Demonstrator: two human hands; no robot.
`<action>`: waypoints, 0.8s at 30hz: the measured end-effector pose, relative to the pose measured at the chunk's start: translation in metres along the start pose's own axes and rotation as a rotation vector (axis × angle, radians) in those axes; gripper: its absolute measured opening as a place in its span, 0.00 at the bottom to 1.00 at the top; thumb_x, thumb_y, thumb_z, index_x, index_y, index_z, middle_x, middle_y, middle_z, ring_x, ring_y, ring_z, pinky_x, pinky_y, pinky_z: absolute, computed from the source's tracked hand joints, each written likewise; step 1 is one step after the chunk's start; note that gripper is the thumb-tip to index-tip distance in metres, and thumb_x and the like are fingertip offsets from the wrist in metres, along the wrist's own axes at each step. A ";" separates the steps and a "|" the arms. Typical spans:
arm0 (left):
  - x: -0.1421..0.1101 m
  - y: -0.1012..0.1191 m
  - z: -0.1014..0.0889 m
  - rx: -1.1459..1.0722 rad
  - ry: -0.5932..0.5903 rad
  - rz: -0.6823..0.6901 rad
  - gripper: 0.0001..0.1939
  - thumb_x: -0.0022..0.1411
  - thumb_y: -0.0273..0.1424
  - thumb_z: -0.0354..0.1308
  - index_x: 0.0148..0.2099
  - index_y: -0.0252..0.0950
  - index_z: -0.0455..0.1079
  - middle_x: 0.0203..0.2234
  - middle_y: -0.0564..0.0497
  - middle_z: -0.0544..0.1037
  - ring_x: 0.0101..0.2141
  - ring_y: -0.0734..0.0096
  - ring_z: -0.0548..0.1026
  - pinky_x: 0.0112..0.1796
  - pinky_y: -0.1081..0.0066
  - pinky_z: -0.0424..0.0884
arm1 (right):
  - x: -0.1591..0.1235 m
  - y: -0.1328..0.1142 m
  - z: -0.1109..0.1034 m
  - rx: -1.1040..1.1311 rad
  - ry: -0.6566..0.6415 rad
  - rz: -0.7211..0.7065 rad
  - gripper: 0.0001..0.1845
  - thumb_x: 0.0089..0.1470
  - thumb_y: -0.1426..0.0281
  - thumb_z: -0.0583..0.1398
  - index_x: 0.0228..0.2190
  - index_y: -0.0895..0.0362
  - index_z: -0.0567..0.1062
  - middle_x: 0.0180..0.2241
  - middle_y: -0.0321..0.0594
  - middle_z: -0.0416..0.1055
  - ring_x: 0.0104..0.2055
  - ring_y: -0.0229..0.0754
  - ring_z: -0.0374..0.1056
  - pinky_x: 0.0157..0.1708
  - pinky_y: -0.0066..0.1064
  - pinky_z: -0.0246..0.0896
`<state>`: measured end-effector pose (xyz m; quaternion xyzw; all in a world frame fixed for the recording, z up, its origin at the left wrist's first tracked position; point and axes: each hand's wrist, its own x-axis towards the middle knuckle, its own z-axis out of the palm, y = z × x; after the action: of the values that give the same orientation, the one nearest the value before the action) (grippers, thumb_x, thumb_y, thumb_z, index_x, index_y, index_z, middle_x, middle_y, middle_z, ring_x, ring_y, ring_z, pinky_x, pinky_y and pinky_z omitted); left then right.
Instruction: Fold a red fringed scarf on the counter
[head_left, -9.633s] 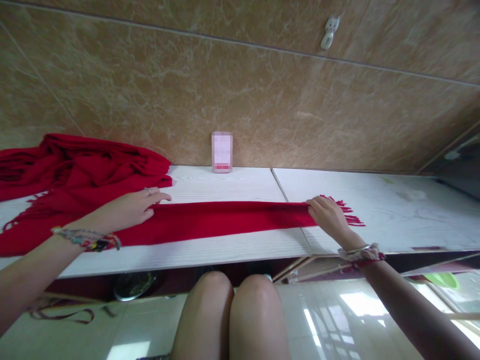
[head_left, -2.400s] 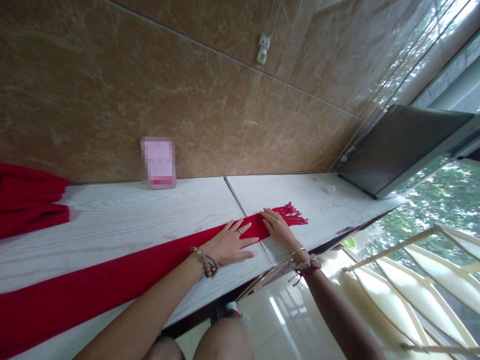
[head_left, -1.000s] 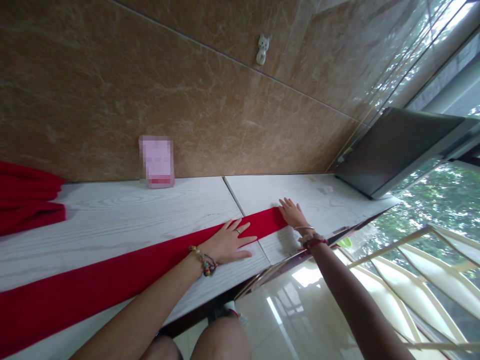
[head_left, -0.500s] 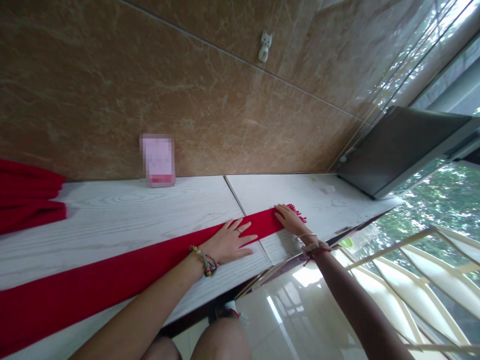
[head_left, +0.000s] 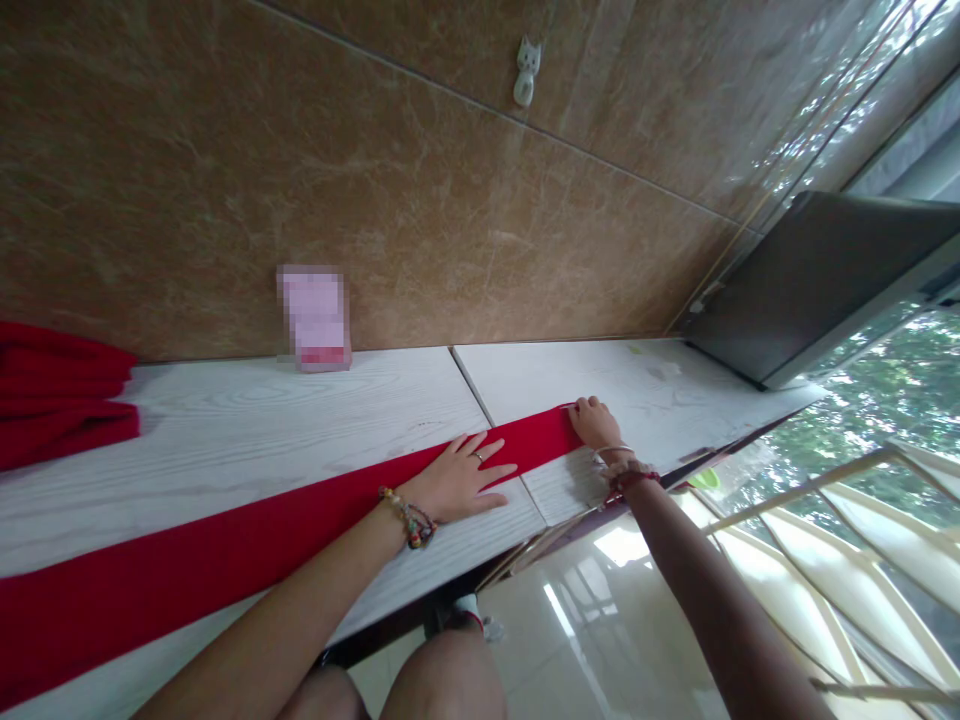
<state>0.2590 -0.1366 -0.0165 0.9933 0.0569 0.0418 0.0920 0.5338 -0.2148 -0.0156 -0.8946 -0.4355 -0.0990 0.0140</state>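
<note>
A long red scarf (head_left: pixel 225 540) lies flattened in a narrow strip along the white wood-grain counter (head_left: pixel 360 400). Pressing flat on it, fingers spread, is my left hand (head_left: pixel 457 478), with a ring and a beaded bracelet. At the scarf's right end, my right hand (head_left: pixel 596 425) has its fingers curled over the edge and grips it. The fringe at that end is hidden under this hand. The scarf's left end runs out of view.
More bunched red cloth (head_left: pixel 67 400) lies at the far left. A blurred pink package (head_left: pixel 316 320) stands against the brown tiled wall (head_left: pixel 420 230). A dark grey appliance (head_left: pixel 817 280) stands at the right end, and pale folding-rack bars (head_left: pixel 810 560) are below it.
My right hand has gone from lying flat on the scarf's fringed end to curling its fingers around it, and the fringe has gone from sight. My left hand stays in place.
</note>
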 end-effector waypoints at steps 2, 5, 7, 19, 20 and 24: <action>0.000 0.000 0.001 0.001 0.002 0.001 0.28 0.61 0.51 0.39 0.60 0.46 0.55 0.61 0.46 0.52 0.60 0.52 0.46 0.55 0.53 0.45 | 0.006 0.011 -0.003 -0.003 -0.018 0.074 0.16 0.58 0.70 0.47 0.39 0.63 0.71 0.40 0.54 0.68 0.43 0.49 0.65 0.39 0.35 0.58; 0.000 -0.001 0.001 -0.004 0.004 -0.001 0.28 0.61 0.50 0.39 0.60 0.46 0.55 0.61 0.46 0.52 0.60 0.52 0.46 0.55 0.53 0.45 | 0.012 0.018 -0.011 0.003 -0.014 0.134 0.18 0.59 0.68 0.46 0.40 0.63 0.71 0.39 0.53 0.68 0.43 0.47 0.66 0.38 0.33 0.58; 0.001 0.000 0.001 -0.010 0.003 0.000 0.28 0.61 0.50 0.39 0.60 0.47 0.55 0.61 0.46 0.52 0.60 0.52 0.46 0.55 0.52 0.46 | 0.011 0.014 -0.016 0.018 0.017 0.118 0.18 0.59 0.68 0.45 0.41 0.62 0.71 0.41 0.51 0.68 0.43 0.45 0.65 0.39 0.31 0.57; 0.001 -0.001 0.001 0.002 0.005 -0.001 0.28 0.61 0.50 0.39 0.60 0.47 0.55 0.61 0.47 0.52 0.60 0.53 0.46 0.55 0.53 0.45 | -0.010 -0.010 0.000 0.005 0.021 -0.091 0.13 0.58 0.73 0.48 0.37 0.61 0.71 0.39 0.49 0.69 0.42 0.44 0.64 0.38 0.30 0.55; 0.001 -0.001 0.001 0.002 0.004 0.000 0.28 0.61 0.50 0.39 0.60 0.47 0.55 0.61 0.47 0.52 0.60 0.54 0.46 0.55 0.53 0.45 | -0.006 -0.004 -0.001 0.000 0.020 -0.057 0.13 0.58 0.73 0.48 0.37 0.61 0.71 0.39 0.49 0.69 0.41 0.45 0.65 0.37 0.30 0.55; 0.001 -0.001 0.003 0.004 0.010 0.001 0.28 0.61 0.51 0.39 0.60 0.48 0.54 0.61 0.47 0.53 0.60 0.53 0.47 0.55 0.52 0.46 | 0.006 0.022 -0.006 0.002 0.027 0.016 0.14 0.57 0.73 0.48 0.36 0.61 0.72 0.36 0.50 0.70 0.38 0.44 0.66 0.35 0.31 0.56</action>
<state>0.2598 -0.1357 -0.0194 0.9933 0.0570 0.0465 0.0896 0.5533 -0.2240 -0.0069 -0.8967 -0.4281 -0.1104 0.0213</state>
